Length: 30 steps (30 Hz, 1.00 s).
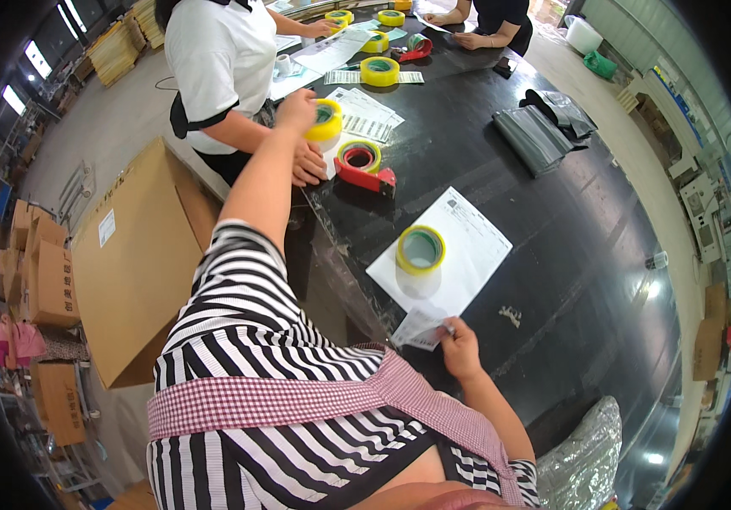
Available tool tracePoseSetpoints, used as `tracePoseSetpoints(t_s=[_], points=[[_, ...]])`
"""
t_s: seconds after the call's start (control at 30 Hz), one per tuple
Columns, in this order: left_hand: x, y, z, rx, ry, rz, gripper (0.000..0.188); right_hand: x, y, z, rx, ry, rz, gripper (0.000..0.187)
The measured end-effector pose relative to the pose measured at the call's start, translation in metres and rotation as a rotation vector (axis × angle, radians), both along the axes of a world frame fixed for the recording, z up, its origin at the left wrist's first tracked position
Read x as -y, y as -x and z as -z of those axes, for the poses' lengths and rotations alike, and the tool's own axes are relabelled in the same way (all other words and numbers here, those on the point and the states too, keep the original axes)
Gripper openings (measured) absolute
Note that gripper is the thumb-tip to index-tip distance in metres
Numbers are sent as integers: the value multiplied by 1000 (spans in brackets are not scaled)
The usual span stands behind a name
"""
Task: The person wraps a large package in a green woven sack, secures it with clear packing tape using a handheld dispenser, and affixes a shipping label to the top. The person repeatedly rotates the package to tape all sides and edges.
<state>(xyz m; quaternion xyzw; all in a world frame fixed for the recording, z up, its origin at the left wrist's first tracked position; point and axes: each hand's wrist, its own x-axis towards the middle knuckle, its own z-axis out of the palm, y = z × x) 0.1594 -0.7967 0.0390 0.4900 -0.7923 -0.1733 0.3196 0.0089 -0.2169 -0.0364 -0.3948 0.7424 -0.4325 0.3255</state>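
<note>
My left hand (296, 111) reaches far across the table's left side, its fingers closed at the edge of a yellow-rimmed roll of clear tape (324, 121). Just below it is a co-worker's hand (308, 163), resting on papers. My right hand (461, 347) pinches a small printed paper slip (420, 328) near the table's front edge. Beyond the slip lies a white printed sheet (476, 246), and another roll of clear tape (421, 250) sits on it. A red tape dispenser (367, 176) with a roll in it lies between my two hands.
Several tape rolls and printed papers (367, 113) spread toward the far end, where another person's hands (469, 40) hold paper. Grey plastic bags (535, 140) lie on the black table (569, 246) at right. A large cardboard box (132, 263) stands left; silvery plastic wrap (584, 459) sits near right.
</note>
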Motion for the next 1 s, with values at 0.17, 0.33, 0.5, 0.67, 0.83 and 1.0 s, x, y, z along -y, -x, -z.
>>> tracePoseSetpoints(t_s=[0.17, 0.33, 0.5, 0.67, 0.83, 1.0], points=[[142, 6, 23, 426, -168, 6, 30, 34, -10, 4, -396, 233, -179, 23], [223, 3, 71, 1030, 188, 307, 30, 36, -9, 13, -421, 156, -165, 31], [249, 24, 111, 1138, -7, 208, 25, 30, -13, 13, -318, -13, -201, 28], [194, 80, 63, 648, -250, -146, 33, 32, -12, 8, -280, -63, -235, 28], [110, 168, -29, -45, 334, 536, 33, 33, -7, 5, -373, 23, -204, 24], [-159, 227, -68, -518, -279, 1039, 33, 30, -5, 7, -282, 169, -147, 27]])
